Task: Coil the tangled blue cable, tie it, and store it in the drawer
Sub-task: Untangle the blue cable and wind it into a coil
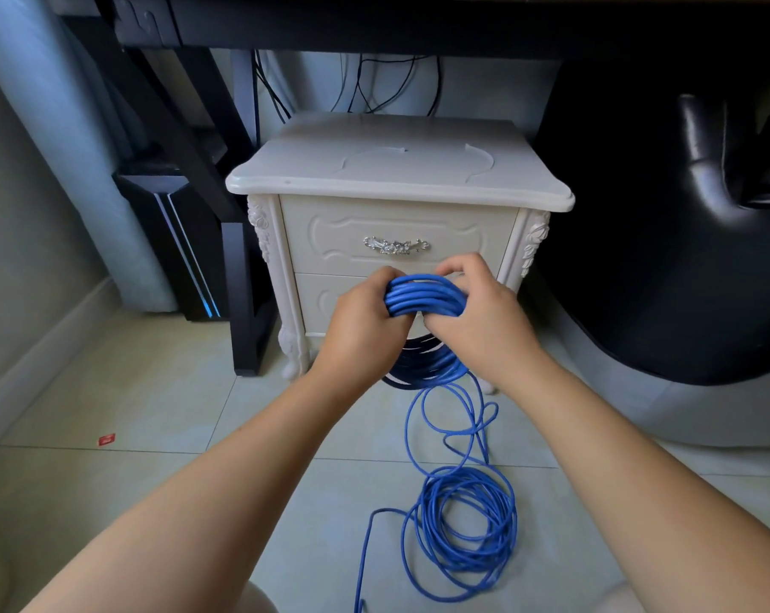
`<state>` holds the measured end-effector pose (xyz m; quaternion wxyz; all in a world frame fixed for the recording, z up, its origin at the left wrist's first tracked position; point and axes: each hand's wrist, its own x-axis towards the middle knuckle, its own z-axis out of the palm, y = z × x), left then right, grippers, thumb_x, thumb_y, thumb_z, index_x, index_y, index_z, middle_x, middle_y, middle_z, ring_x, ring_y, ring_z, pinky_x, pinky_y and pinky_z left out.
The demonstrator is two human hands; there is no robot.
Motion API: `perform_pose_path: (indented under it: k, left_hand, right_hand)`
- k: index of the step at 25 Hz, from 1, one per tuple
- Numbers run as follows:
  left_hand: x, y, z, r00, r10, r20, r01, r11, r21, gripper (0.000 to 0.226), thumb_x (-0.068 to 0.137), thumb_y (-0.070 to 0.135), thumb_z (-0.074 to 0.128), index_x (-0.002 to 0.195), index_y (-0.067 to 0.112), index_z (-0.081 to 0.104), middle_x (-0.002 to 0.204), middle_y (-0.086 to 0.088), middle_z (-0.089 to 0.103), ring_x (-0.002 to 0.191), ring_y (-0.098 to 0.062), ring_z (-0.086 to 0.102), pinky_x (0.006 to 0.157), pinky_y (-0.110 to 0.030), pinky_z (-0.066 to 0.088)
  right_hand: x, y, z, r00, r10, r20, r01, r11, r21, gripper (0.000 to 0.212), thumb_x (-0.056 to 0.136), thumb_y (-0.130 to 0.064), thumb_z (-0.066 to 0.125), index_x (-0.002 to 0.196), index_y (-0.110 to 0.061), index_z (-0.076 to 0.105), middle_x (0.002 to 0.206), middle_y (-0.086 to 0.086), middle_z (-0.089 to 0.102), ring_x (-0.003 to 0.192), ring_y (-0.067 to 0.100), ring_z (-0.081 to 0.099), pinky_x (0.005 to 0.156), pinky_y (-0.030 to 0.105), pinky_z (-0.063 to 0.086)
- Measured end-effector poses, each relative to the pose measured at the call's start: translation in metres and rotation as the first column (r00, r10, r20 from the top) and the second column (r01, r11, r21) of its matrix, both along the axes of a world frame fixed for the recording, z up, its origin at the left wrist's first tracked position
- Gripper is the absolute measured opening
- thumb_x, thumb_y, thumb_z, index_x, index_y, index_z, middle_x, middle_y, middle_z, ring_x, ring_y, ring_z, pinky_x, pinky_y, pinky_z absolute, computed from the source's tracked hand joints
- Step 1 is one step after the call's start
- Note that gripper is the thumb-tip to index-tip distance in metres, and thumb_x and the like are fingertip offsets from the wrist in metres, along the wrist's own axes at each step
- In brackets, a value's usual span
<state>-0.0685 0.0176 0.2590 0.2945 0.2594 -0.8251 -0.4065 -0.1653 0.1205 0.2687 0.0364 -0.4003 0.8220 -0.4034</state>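
A: Blue cable (pixel 423 298), the coiled part: where is it?
B: Bundled between both hands, strands running left-right before the closed drawer (pixel 396 227). Left grip (pixel 365 323) and right grip (pixel 480 323) both clamp it.
A: And the remainder?
B: Loose loops (pixel 463 533) trail down onto the floor (pixel 153 413), nearer the right grip. The fingertips are hidden.

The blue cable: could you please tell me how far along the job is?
Partly done: several turns form a coil, gripped by the left hand and right hand. In hand: winding more on. Left: the loose cable on the floor needs coiling, no tie is visible, and the top drawer of the nightstand is shut.
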Motion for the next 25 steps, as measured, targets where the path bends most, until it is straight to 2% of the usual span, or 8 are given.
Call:
perform_pose_path:
  k: [4, 7, 12, 15, 17, 20, 22, 25]
  left_hand:
    - [0.000, -0.004, 0.003, 0.979, 0.104, -0.174, -0.055, 0.963, 0.264, 0.007, 0.089, 0.010, 0.058, 0.092, 0.015, 0.060, 0.066, 0.000, 0.057, 0.063, -0.026, 0.056, 0.067, -0.041, 0.052]
    - [0.000, -0.001, 0.002, 0.926, 0.245, -0.288, -0.056, 0.842, 0.537, 0.007, 0.090, 0.008, 0.058, 0.087, 0.014, 0.058, 0.062, 0.002, 0.048, 0.055, -0.013, 0.044, 0.057, -0.030, 0.044]
    - [-0.003, 0.013, -0.012, 0.909, 0.304, -0.285, 0.039, 0.620, 0.784, 0.009, 0.092, 0.005, 0.056, 0.097, 0.013, 0.058, 0.067, 0.001, 0.060, 0.063, -0.013, 0.059, 0.073, -0.033, 0.048]
    - [-0.003, 0.017, -0.012, 0.954, 0.236, -0.185, -0.034, 0.699, 0.714, 0.007, 0.091, 0.016, 0.063, 0.096, 0.021, 0.060, 0.081, 0.005, 0.063, 0.074, -0.005, 0.059, 0.072, -0.018, 0.046]
    - [-0.002, 0.015, -0.009, 0.981, 0.142, -0.131, -0.017, 0.737, 0.676, 0.009, 0.088, 0.023, 0.068, 0.092, 0.022, 0.061, 0.079, 0.006, 0.060, 0.073, -0.006, 0.057, 0.068, -0.017, 0.044]
    - [0.003, 0.005, -0.009, 0.988, 0.051, -0.149, 0.043, 0.822, 0.568, 0.035, 0.083, 0.017, 0.074, 0.113, 0.026, 0.059, 0.098, 0.009, 0.064, 0.085, -0.004, 0.063, 0.073, -0.015, 0.048]
    - [0.005, 0.001, -0.009, 0.995, 0.005, -0.098, 0.028, 0.943, 0.330, 0.058, 0.081, 0.011, 0.073, 0.130, 0.032, 0.051, 0.120, 0.010, 0.058, 0.106, 0.003, 0.057, 0.084, -0.013, 0.048]
    - [0.005, 0.002, -0.009, 0.996, -0.080, -0.028, 0.082, 0.992, 0.101, 0.071, 0.079, 0.004, 0.064, 0.139, 0.035, 0.042, 0.135, 0.009, 0.047, 0.123, -0.003, 0.047, 0.096, -0.022, 0.045]
  right_hand:
    - [-0.003, 0.000, -0.011, 0.824, 0.111, 0.555, -0.031, 0.988, -0.151, 0.027, 0.077, -0.025, 0.074, 0.101, -0.023, 0.062, 0.093, 0.000, 0.071, 0.086, 0.016, 0.068, 0.081, 0.030, 0.053]
    - [0.006, 0.001, -0.018, 0.696, 0.206, 0.688, -0.049, 0.969, -0.240, 0.029, 0.084, -0.019, 0.074, 0.109, -0.024, 0.060, 0.096, 0.000, 0.071, 0.091, 0.017, 0.071, 0.082, 0.039, 0.058]
    - [0.013, -0.008, -0.028, 0.590, 0.166, 0.791, 0.143, 0.942, -0.304, 0.027, 0.081, -0.013, 0.073, 0.100, -0.024, 0.058, 0.089, -0.001, 0.073, 0.097, 0.026, 0.070, 0.090, 0.054, 0.055]
    - [0.006, -0.012, -0.030, 0.643, 0.038, 0.765, 0.244, 0.937, -0.252, 0.023, 0.079, -0.003, 0.065, 0.090, -0.022, 0.057, 0.072, -0.002, 0.069, 0.078, 0.022, 0.071, 0.088, 0.055, 0.055]
    - [0.000, -0.010, -0.025, 0.724, -0.016, 0.690, 0.255, 0.935, -0.246, 0.023, 0.082, 0.003, 0.057, 0.087, -0.020, 0.055, 0.055, -0.009, 0.064, 0.062, 0.011, 0.065, 0.080, 0.044, 0.056]
    - [-0.007, -0.003, -0.017, 0.892, -0.086, 0.445, 0.176, 0.971, -0.165, 0.023, 0.083, 0.004, 0.052, 0.090, -0.017, 0.054, 0.061, -0.006, 0.060, 0.049, -0.001, 0.056, 0.056, 0.020, 0.048]
    - [-0.006, 0.000, -0.016, 0.957, -0.072, 0.281, 0.094, 0.993, -0.065, 0.025, 0.083, -0.001, 0.050, 0.091, -0.024, 0.050, 0.071, 0.002, 0.062, 0.060, 0.010, 0.064, 0.058, 0.027, 0.051]
    - [0.000, 0.000, -0.018, 0.999, 0.033, 0.019, -0.035, 0.993, 0.114, 0.025, 0.083, -0.007, 0.049, 0.093, -0.028, 0.043, 0.083, 0.005, 0.062, 0.076, 0.033, 0.058, 0.067, 0.042, 0.051]
